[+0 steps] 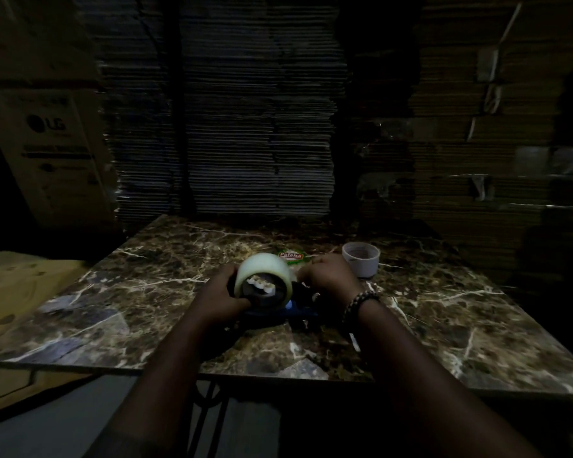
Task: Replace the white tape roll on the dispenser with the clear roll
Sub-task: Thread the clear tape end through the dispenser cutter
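Fingers of left hand (224,294) wrap clear roll (263,276); right hand (331,276) curled by dispenser (298,310), grip unclear.

The worktop (427,302) is dark brown marble veined in white. A pale translucent tape roll (262,269) sits on a blue dispenser (298,310); beyond lie a green-and-red label (290,256) and a whitish roll (361,264).

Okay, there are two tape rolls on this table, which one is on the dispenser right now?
The bigger translucent roll between the two hands, standing on edge on the blue dispenser. The smaller whitish roll lies flat on the marble table, off beyond the right hand.
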`<state>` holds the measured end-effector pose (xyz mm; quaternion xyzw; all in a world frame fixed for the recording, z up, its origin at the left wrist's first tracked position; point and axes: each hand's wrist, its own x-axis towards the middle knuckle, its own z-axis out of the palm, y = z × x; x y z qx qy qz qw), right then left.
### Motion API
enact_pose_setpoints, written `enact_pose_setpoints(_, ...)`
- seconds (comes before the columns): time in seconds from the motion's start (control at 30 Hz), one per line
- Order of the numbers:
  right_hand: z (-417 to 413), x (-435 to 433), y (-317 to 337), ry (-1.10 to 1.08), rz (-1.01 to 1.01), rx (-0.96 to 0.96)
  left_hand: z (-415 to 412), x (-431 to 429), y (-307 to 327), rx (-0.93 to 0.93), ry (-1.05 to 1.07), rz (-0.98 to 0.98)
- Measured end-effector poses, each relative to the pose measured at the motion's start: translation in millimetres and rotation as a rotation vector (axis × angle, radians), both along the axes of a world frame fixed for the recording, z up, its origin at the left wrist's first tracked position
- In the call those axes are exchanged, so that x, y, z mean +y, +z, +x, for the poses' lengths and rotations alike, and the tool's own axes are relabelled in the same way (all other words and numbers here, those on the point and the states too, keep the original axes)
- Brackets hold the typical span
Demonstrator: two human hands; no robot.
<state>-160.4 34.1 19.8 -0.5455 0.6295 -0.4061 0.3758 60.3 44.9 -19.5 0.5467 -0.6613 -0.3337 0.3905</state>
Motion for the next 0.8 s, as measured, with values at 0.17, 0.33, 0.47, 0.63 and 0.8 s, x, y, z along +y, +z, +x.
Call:
enact_pose_setpoints(0.17, -15, -3, -13, 0.024, 0.079, 0.037, 2, -4, -6, 0.012, 0.005, -0.007)
enact_pose_setpoints(0.33, -21, -1, -21, 0.0, 0.121, 0.039, 3, -9, -9, -0.002, -0.007, 0.009)
enact_pose_setpoints(0.47, -25, 0, -22, -0.017, 0.061, 0.039, 2, -8, -9, -0.002, -0.012, 0.004)
enact_pose_setpoints(0.63, -40, -2, -32, 0.005, 0.025, 0.266, 1, -13, -14, -0.008, 0.001, -0.007)
enact_pose_setpoints(0.8, -42, -6, -36, -0.083, 0.083, 0.076, 4, -15, -16, 0.002, -0.001, -0.011)
